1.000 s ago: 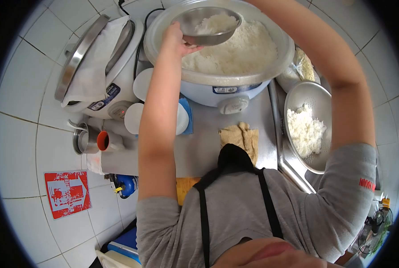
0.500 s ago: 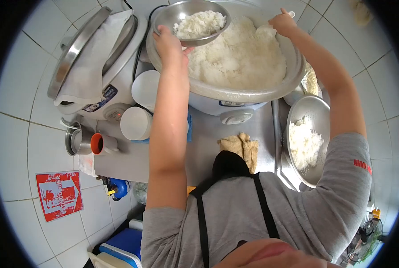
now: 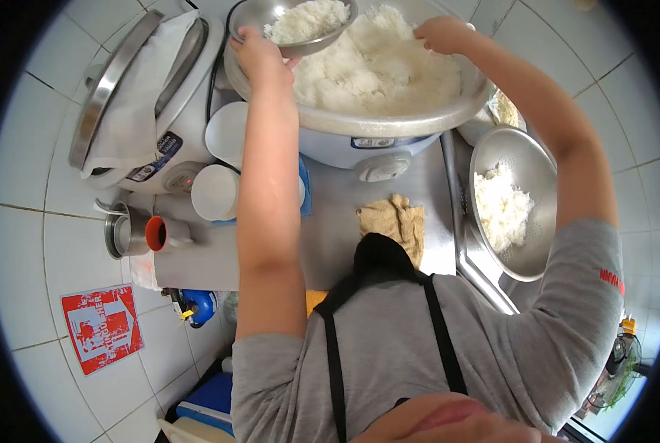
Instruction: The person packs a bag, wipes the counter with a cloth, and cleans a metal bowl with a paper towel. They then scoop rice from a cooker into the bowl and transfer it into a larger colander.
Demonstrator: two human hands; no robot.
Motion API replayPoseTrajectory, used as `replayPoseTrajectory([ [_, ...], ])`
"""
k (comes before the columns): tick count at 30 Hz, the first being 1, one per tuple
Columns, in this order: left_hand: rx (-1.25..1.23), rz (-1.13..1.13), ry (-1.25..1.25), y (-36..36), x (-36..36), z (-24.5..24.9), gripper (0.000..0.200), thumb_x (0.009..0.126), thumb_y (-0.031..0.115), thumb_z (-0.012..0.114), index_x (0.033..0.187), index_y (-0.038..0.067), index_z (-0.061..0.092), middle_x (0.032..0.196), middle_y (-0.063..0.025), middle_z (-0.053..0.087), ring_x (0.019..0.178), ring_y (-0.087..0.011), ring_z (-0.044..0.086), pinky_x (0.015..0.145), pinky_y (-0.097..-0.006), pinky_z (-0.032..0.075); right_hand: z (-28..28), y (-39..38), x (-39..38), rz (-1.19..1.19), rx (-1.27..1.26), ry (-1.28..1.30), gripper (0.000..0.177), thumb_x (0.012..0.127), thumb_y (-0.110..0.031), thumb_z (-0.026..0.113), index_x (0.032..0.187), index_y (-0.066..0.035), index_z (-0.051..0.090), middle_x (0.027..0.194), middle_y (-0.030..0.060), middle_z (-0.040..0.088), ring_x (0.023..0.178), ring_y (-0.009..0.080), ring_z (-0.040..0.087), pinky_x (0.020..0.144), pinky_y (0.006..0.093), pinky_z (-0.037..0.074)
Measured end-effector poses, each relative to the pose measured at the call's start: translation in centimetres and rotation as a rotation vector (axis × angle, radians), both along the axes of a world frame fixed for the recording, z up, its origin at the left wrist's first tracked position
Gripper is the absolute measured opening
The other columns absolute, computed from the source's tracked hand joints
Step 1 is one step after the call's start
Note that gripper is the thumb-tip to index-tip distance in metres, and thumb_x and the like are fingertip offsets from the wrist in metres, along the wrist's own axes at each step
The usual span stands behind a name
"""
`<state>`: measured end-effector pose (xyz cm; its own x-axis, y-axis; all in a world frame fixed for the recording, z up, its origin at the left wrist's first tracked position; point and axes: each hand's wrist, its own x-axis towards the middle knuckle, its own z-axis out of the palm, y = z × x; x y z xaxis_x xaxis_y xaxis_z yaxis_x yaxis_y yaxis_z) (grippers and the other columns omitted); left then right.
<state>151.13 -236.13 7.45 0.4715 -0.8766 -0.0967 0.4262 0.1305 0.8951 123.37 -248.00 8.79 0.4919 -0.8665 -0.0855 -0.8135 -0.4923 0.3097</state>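
Note:
My left hand (image 3: pixel 262 63) grips the rim of a steel bowl (image 3: pixel 299 49), which is tilted and partly filled with cooked rice (image 3: pixel 308 19). The bowl is held over the left side of a large rice cooker (image 3: pixel 389 127) full of white rice (image 3: pixel 378 77). Over the cooker's right side, my right hand (image 3: pixel 444 35) is closed around a white rice paddle (image 3: pixel 470 27). Only a bit of its handle shows; the blade is hidden by the hand or the rice.
A perforated steel colander (image 3: pixel 533 210) with rice stands at the right. A crumpled tan cloth (image 3: pixel 393 221) lies on the steel counter (image 3: pixel 337 251). To the left are a second cooker (image 3: pixel 190 118) with its lid (image 3: pixel 116 81) propped up, white tubs (image 3: pixel 215 193) and an orange-rimmed mug (image 3: pixel 164 233).
My right hand has moved left and inward over the rice, and the paddle's blade is out of sight. The camera view has shifted slightly. My left hand keeps the bowl above the cooker.

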Motion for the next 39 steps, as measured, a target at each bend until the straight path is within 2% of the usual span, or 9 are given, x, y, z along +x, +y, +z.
replayPoseTrajectory([
  [2,-0.005,0.014,0.0,0.1,-0.1,-0.1,0.057,0.095,0.039,0.025,0.143,0.017,0.004,0.141,-0.0152,0.025,0.111,-0.0351,0.048,0.081,-0.0489,0.049,0.2,-1.4,-0.3,-0.047,-0.085,-0.188,0.031,0.082,-0.016,0.057,0.113,-0.013,0.056,0.094,0.0117,0.063,0.095,0.03,0.058,0.079,0.041,0.046],
  [5,-0.014,0.04,-0.021,0.5,-0.4,0.5,0.058,0.094,0.041,0.026,0.143,0.017,0.006,0.141,-0.0159,0.025,0.111,-0.0349,0.048,0.08,-0.0477,0.05,0.4,-1.6,0.8,-0.127,-0.062,0.114,0.029,0.084,-0.015,0.051,0.112,-0.012,0.057,0.099,0.0097,0.063,0.097,0.0283,0.058,0.077,0.0425,0.049],
  [11,-0.037,0.124,-0.119,-0.4,-0.3,0.2,0.053,0.095,0.037,0.026,0.141,0.018,0.01,0.137,-0.0141,0.03,0.111,-0.035,0.047,0.084,-0.0529,0.047,-1.5,-0.3,0.7,-0.01,0.039,0.138,0.024,0.087,-0.017,0.049,0.109,-0.01,0.056,0.099,0.0133,0.06,0.098,0.0314,0.057,0.078,0.0433,0.047],
  [14,-0.13,0.151,-0.185,-1.6,0.2,-0.6,0.056,0.095,0.037,0.026,0.142,0.015,0.005,0.138,-0.0176,0.028,0.108,-0.0353,0.049,0.082,-0.0488,0.049,-0.3,3.1,0.6,0.008,0.102,0.137,0.025,0.088,-0.02,0.05,0.11,-0.01,0.056,0.096,0.0135,0.061,0.097,0.0324,0.057,0.078,0.0438,0.047],
  [20,-0.135,0.099,-0.169,-0.1,-0.5,-0.4,0.057,0.095,0.038,0.026,0.142,0.015,0.002,0.138,-0.0194,0.028,0.107,-0.0341,0.05,0.078,-0.0462,0.052,-2.4,6.0,2.2,0.235,0.296,-0.065,0.024,0.086,-0.022,0.053,0.106,-0.008,0.056,0.095,0.0141,0.063,0.09,0.0332,0.059,0.075,0.0431,0.046],
  [23,-0.118,0.123,-0.197,0.0,-0.3,-0.3,0.057,0.095,0.038,0.026,0.142,0.016,0.003,0.138,-0.0186,0.029,0.108,-0.0337,0.05,0.075,-0.0446,0.052,-2.5,6.8,2.3,0.348,0.301,-0.152,0.021,0.084,-0.018,0.055,0.102,-0.006,0.055,0.076,0.0188,0.06,0.075,0.0361,0.058,0.067,0.0447,0.043],
  [33,-0.078,0.226,-0.284,0.1,-0.9,0.8,0.056,0.094,0.039,0.028,0.142,0.017,0.009,0.14,-0.0186,0.024,0.112,-0.0333,0.046,0.071,-0.0409,0.053,-0.5,9.7,2.5,0.402,0.425,-0.182,0.016,0.083,-0.01,0.051,0.095,-0.002,0.056,0.077,0.0202,0.059,0.077,0.0375,0.057,0.069,0.0445,0.043],
  [36,-0.021,0.279,-0.428,-0.5,-0.4,0.4,0.055,0.094,0.038,0.028,0.142,0.016,0.014,0.137,-0.0209,0.025,0.111,-0.0348,0.046,0.072,-0.0377,0.052,-0.1,10.0,2.2,0.435,0.493,-0.255,0.016,0.083,-0.01,0.051,0.096,-0.003,0.057,0.076,0.0187,0.059,0.077,0.0349,0.057,0.069,0.0425,0.043],
  [39,0.03,0.254,-0.509,0.3,-1.1,0.9,0.051,0.094,0.035,0.028,0.139,0.013,0.021,0.132,-0.0253,0.022,0.115,-0.0414,0.041,0.096,-0.0435,0.036,-1.0,9.3,1.6,0.448,0.623,-0.411,0.013,0.083,-0.006,0.05,0.092,-0.001,0.056,0.066,0.0125,0.056,0.063,0.0244,0.057,0.059,0.0361,0.043],
])
